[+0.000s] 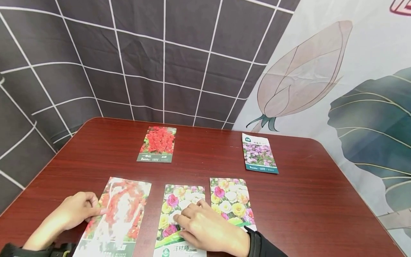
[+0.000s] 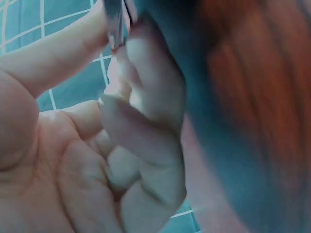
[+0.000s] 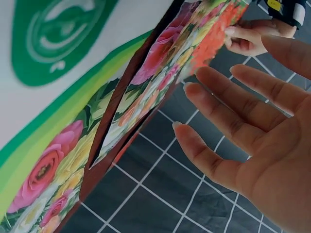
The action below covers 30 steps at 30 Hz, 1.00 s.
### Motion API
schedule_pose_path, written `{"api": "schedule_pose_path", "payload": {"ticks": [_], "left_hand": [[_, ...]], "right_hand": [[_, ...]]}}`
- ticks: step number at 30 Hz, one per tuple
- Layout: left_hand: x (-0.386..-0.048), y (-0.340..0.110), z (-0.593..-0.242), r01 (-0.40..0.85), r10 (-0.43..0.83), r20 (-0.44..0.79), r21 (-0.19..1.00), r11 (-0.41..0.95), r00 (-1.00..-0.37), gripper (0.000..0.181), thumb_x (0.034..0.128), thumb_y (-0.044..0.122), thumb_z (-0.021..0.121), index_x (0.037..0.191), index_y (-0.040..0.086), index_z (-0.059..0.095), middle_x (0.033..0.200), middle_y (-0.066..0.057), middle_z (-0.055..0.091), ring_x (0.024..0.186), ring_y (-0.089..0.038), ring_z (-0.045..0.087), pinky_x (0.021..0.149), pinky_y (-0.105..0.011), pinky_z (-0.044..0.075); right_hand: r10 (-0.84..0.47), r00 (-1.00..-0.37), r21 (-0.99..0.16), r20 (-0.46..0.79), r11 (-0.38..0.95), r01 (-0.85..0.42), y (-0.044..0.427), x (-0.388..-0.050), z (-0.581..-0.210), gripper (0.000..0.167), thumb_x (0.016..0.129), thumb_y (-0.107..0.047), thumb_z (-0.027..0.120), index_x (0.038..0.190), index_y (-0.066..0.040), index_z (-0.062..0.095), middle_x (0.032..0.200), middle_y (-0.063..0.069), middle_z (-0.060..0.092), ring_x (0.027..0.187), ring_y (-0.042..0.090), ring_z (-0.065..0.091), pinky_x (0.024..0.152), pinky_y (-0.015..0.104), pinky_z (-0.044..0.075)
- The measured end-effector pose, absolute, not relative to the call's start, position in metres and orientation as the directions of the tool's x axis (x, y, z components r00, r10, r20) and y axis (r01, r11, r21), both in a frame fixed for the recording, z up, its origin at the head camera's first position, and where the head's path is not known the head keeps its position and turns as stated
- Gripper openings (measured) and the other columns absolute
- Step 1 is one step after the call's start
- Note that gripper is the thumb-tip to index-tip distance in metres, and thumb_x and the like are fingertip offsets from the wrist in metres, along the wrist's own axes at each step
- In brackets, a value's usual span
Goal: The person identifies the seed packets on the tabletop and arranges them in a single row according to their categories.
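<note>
My left hand (image 1: 74,211) pinches the left edge of a red-flower seed packet (image 1: 126,203), which shows strong glare, at the near left of the table. In the left wrist view, the thumb and fingertips meet on the packet's edge while the other fingers curl in. My right hand (image 1: 208,226) hovers over the middle seed packet (image 1: 167,217), printed with mixed pink, yellow and white flowers, and covers part of it. Its relaxed fingers (image 3: 233,114) hold nothing in the right wrist view. A matching flower packet (image 1: 236,200) lies just right of it, its lower end partly hidden by the sleeve.
Farther back on the reddish-brown table (image 1: 205,151) lie a smaller red-flower packet (image 1: 158,142) on the left and a purple-flower packet (image 1: 260,153) on the right. A dark gridded cloth (image 1: 144,60) and a white leaf-print cloth (image 1: 308,117) hang behind the table.
</note>
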<state>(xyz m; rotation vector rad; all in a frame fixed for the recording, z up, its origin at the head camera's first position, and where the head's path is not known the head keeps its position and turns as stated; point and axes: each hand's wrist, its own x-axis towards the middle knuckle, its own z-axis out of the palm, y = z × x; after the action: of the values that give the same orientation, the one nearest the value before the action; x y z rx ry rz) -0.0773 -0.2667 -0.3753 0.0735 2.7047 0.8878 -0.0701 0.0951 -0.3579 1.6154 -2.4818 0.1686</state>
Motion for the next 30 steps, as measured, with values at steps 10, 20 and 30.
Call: {"api": "schedule_pose_path", "payload": {"ticks": [10,20,30], "left_hand": [[-0.075,-0.263,-0.357,0.022,0.261,-0.184,0.777,0.629,-0.948,0.013,0.0938,0.012,0.061,0.087,0.004,0.054,0.056,0.007,0.043,0.052,-0.008,0.043,0.050,-0.025,0.042],[-0.068,-0.220,-0.340,0.003,0.258,-0.147,0.864,0.504,-0.955,0.023,0.0957,0.023,0.061,0.093,0.002,0.052,0.061,0.003,0.055,0.056,-0.013,0.053,0.054,-0.029,0.045],[-0.063,-0.187,-0.337,-0.024,0.240,-0.125,0.922,0.386,-0.963,0.023,0.0964,0.023,0.060,0.094,0.002,0.049,0.058,0.002,0.046,0.055,-0.012,0.049,0.055,-0.030,0.041]], "right_hand": [[-0.862,-0.452,-0.060,0.229,0.451,-0.891,0.098,-0.073,-0.355,0.023,0.092,-0.025,0.065,0.110,-0.011,0.068,0.093,-0.004,0.065,0.088,0.007,0.059,0.076,0.024,0.043],[-0.814,-0.535,-0.358,0.227,0.441,-0.823,0.099,-0.077,-0.351,0.023,0.097,-0.021,0.060,0.109,-0.003,0.069,0.095,0.003,0.068,0.094,0.013,0.063,0.086,0.024,0.048],[-0.801,-0.558,-0.575,0.217,0.357,-0.736,0.099,-0.080,-0.347,0.022,0.101,-0.022,0.052,0.095,-0.007,0.066,0.093,0.004,0.067,0.092,0.014,0.063,0.083,0.019,0.047]]}}
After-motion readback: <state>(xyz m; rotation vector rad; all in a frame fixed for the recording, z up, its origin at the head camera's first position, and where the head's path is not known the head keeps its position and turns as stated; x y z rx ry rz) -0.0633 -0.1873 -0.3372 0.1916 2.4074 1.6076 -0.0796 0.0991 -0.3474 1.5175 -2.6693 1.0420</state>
